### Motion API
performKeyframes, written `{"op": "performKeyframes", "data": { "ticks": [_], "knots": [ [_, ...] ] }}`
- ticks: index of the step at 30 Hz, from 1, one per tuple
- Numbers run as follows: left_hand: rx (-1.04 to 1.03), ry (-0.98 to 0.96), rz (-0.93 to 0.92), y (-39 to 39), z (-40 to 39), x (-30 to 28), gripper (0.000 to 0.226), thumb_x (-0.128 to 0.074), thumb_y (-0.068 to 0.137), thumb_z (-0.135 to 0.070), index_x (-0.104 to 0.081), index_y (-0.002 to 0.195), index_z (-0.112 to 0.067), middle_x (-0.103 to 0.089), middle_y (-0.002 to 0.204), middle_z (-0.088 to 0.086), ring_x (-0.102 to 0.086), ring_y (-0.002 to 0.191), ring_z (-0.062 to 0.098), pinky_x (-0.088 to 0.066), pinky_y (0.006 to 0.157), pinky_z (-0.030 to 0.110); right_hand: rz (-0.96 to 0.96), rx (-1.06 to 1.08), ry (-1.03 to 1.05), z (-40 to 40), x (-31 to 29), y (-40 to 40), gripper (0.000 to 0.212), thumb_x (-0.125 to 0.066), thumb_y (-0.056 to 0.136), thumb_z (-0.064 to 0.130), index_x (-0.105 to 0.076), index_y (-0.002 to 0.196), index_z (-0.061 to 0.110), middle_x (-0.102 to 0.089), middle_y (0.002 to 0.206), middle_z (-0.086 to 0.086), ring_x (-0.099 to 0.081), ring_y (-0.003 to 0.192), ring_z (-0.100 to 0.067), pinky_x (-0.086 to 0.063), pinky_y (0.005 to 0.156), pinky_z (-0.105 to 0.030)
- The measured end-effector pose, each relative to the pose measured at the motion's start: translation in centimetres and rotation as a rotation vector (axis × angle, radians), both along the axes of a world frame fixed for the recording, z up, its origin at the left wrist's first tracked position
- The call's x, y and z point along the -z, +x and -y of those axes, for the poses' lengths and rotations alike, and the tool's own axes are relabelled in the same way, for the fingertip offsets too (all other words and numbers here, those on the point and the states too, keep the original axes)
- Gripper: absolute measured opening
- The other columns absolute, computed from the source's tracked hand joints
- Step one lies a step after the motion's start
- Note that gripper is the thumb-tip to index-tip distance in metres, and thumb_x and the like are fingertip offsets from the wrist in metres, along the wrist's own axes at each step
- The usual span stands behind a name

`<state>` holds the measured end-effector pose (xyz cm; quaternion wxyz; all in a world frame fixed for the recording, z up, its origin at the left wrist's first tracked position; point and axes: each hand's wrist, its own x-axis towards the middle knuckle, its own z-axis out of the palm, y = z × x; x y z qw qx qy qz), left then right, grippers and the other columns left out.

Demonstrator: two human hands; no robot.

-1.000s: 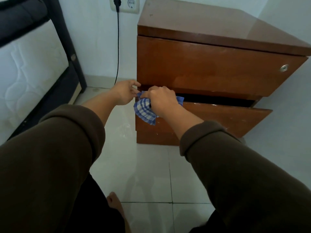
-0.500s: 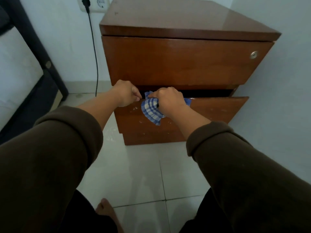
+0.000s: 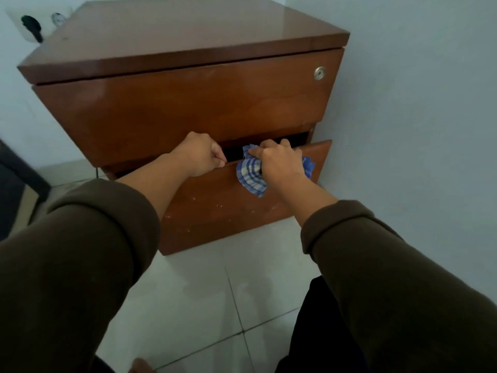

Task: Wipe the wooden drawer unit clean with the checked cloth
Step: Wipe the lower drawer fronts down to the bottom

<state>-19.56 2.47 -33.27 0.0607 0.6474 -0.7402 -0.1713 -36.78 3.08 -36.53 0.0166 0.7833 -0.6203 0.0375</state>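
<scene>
dark olive-brown cuffed sleeves (image 3: 102, 238)

Fingertips of left hand (image 3: 200, 157) hidden inside dark drawer gap. Cloth (image 3: 251, 175) mostly covered by right hand (image 3: 279, 162). Drawer interior too dark to tell. Wall socket (image 3: 32, 26), upper left, blurred, partly behind cabinet (image 3: 188, 109). Foot (image 3: 139, 367) cut by bottom edge.

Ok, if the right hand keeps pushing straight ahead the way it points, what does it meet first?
Probably nothing solid at once: the right hand, gripping the checked cloth, points into the dark gap above the lower drawer. Depth inside is unclear.
</scene>
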Motion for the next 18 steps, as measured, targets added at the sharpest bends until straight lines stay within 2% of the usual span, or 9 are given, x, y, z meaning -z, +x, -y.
{"op": "performKeyframes", "data": {
  "ticks": [6, 11, 18],
  "knots": [
    [0.047, -0.040, 0.009, -4.2, 1.9, 0.1, 0.020, -0.062, 0.091, -0.020, -0.072, 0.107, -0.014, -0.068, 0.114, 0.006, -0.060, 0.110, 0.020, -0.047, 0.095, 0.029, 0.058, 0.092, -0.049, 0.8, 0.9, -3.8, 0.047, -0.039, 0.099, 0.011, -0.038, 0.143, 0.028, -0.041, 0.141, -0.004, -0.037, 0.125, -0.032, -0.040, 0.094, -0.050],
    [0.029, -0.064, 0.017, -7.1, 3.0, 0.5, 0.016, -0.064, 0.090, -0.021, -0.073, 0.102, -0.017, -0.068, 0.114, 0.006, -0.061, 0.106, 0.021, -0.048, 0.085, 0.027, 0.091, 0.207, -0.037, 2.3, 1.1, -8.3, 0.047, -0.037, 0.099, 0.011, -0.037, 0.144, 0.026, -0.041, 0.141, -0.007, -0.040, 0.124, -0.034, -0.045, 0.096, -0.051],
    [-0.006, -0.049, 0.010, -7.7, 3.0, 0.7, 0.017, -0.062, 0.091, -0.021, -0.071, 0.105, -0.019, -0.066, 0.117, 0.008, -0.060, 0.107, 0.024, -0.051, 0.090, 0.033, 0.171, 0.397, 0.033, 3.3, 1.2, -10.3, 0.047, -0.037, 0.100, 0.013, -0.033, 0.145, 0.022, -0.035, 0.142, -0.010, -0.040, 0.125, -0.035, -0.043, 0.094, -0.047]
  ]
}}
